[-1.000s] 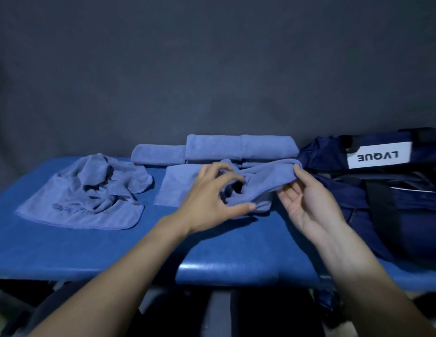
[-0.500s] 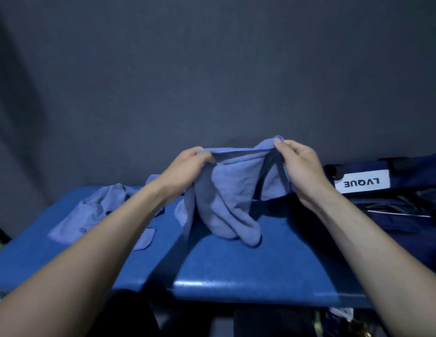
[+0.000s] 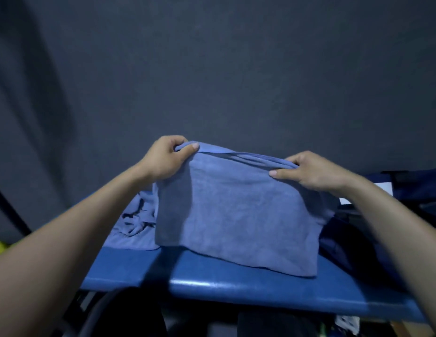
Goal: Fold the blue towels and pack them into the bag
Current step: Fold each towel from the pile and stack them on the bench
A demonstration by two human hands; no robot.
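Here, a person holds a blue towel (image 3: pixel 236 215) up by its top edge over a blue padded surface (image 3: pixel 260 285). The left hand (image 3: pixel 163 159) pinches the top-left corner w/ thumb and curled fingers (image 3: pixel 193 145); the right hand (image 3: pixel 314 171) pinches the top-right edge the same way, thumb in front, fingers curled behind the cloth. The towel hangs between the hands as a broad panel, its top edge doubled, its lower hem reaching down to the surface near the front edge. Behind it, at left, a crumpled blue towel (image 3: pixel 134 224) lies on the surface. At right, a dark navy bag (image 3: pixel 353 239) sits on the surface just beside the hanging towel, partly hidden by the right forearm. Dark grey backdrop (image 3: pixel 212 69) behind.
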